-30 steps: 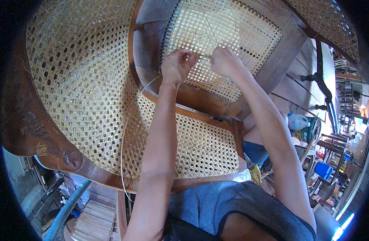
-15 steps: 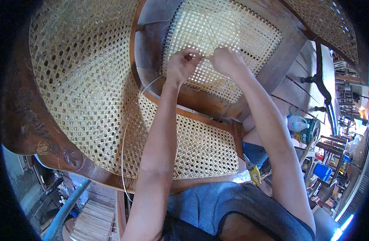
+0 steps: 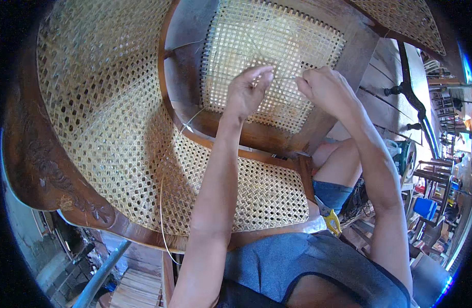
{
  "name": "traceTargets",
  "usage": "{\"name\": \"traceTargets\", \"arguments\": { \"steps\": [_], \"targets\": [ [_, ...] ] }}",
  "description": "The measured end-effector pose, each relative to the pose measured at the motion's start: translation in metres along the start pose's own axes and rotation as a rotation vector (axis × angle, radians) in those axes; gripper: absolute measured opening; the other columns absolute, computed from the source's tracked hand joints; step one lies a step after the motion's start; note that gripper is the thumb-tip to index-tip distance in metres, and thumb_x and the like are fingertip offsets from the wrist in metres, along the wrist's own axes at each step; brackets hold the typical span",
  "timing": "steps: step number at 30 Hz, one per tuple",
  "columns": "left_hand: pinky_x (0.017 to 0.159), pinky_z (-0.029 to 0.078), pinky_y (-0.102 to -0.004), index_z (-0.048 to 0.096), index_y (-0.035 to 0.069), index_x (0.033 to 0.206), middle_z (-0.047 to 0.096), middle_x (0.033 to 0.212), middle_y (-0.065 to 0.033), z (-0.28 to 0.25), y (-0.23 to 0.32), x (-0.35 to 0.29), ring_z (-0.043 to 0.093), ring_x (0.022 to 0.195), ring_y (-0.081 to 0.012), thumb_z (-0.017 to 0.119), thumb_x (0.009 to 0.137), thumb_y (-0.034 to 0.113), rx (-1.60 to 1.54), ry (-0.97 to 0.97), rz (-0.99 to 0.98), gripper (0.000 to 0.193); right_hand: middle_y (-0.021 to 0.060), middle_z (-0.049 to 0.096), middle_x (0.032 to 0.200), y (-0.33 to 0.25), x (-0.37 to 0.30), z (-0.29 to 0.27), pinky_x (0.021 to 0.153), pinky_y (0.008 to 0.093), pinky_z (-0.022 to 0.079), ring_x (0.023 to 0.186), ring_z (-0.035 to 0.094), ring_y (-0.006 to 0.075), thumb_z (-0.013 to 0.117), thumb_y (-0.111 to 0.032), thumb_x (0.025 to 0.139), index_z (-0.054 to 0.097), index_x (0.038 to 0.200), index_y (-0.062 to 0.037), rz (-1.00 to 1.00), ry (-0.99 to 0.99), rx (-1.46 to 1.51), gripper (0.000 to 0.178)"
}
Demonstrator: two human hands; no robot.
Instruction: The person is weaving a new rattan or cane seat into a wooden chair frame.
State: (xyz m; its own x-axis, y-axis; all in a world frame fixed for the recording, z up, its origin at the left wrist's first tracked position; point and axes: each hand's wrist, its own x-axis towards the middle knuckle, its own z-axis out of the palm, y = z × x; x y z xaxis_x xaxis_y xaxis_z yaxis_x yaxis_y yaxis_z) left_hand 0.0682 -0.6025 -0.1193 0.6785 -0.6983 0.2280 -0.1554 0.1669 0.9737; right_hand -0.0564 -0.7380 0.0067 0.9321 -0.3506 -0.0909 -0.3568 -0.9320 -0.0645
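Observation:
A thin pale cane strand (image 3: 286,78) stretches between my two hands, in front of a woven cane panel (image 3: 231,56) set in a dark wooden frame (image 3: 187,77). My right hand (image 3: 326,90) is closed, pinching the strand near the panel's right side. My left hand (image 3: 248,92) is curled with thumb and forefinger close together at the strand's other end, over the middle of the panel; its grip looks loose. Another length of cane (image 3: 161,205) hangs in a curve left of my left forearm, running up to the panel's lower left corner.
A large caned chair back (image 3: 118,123) with carved dark wood (image 3: 51,164) fills the left. A caned section (image 3: 272,192) lies below my hands. Yellow-handled cutters (image 3: 332,223) rest beside my lap. Wooden furniture parts (image 3: 418,110) and a blue box (image 3: 425,208) stand at right.
My right hand has moved right, away from my left hand, and the strand between them is longer. My left hand has shifted slightly right. The view has shifted a little.

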Motion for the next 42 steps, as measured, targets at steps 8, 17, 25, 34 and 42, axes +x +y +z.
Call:
{"name": "traceTargets", "arguments": {
  "steps": [8,17,25,34,42],
  "targets": [
    [0.069,0.050,-0.0222,0.073,0.004,0.094,0.070,0.080,-0.0019,-0.008,0.011,0.004,0.060,0.072,-0.0071,0.075,0.083,0.015,-0.130,0.009,-0.154,0.016,0.0241,0.066,0.087,-0.014,0.026,0.017,0.080,0.0464,0.052,0.085,0.067,0.0364,0.048,-0.026,0.093,0.066,0.083,0.0049,0.123,-0.227,0.226,0.037],
    [0.062,0.045,-0.0207,0.069,0.001,0.085,0.064,0.072,0.0022,-0.021,-0.033,-0.002,0.053,0.066,-0.0039,0.070,0.084,0.005,0.139,0.136,-0.089,0.005,0.0296,0.065,0.088,-0.026,0.050,0.063,0.086,0.0480,0.050,0.089,0.065,0.0422,0.051,-0.018,0.087,0.064,0.082,0.0101,0.201,-0.308,0.246,0.031],
    [0.065,0.050,-0.0242,0.072,0.002,0.090,0.070,0.078,-0.0035,-0.026,-0.032,0.007,0.062,0.071,-0.0086,0.071,0.084,0.011,0.415,0.052,-0.052,0.011,0.0296,0.065,0.088,-0.037,0.065,0.067,0.084,0.0462,0.052,0.089,0.066,0.0408,0.054,-0.017,0.083,0.065,0.081,0.0105,0.162,-0.295,0.169,0.030],
    [0.070,0.053,-0.0254,0.072,0.007,0.097,0.073,0.086,-0.0065,-0.015,-0.002,0.009,0.067,0.078,-0.0122,0.078,0.077,0.019,0.470,-0.008,-0.343,0.025,0.0257,0.067,0.082,-0.030,0.068,0.044,0.085,0.0429,0.051,0.087,0.067,0.0366,0.052,-0.022,0.085,0.066,0.080,0.0096,0.165,-0.502,0.197,0.035],
    [0.065,0.053,-0.0310,0.068,0.014,0.090,0.064,0.093,-0.0038,0.011,-0.016,-0.013,0.068,0.077,-0.0152,0.074,0.077,0.017,0.698,0.254,-0.031,0.014,0.0228,0.067,0.094,-0.030,0.051,0.052,0.082,0.0460,0.053,0.091,0.068,0.0327,0.049,-0.027,0.093,0.068,0.095,0.0007,0.281,-0.329,0.191,0.034]
  ]
}}
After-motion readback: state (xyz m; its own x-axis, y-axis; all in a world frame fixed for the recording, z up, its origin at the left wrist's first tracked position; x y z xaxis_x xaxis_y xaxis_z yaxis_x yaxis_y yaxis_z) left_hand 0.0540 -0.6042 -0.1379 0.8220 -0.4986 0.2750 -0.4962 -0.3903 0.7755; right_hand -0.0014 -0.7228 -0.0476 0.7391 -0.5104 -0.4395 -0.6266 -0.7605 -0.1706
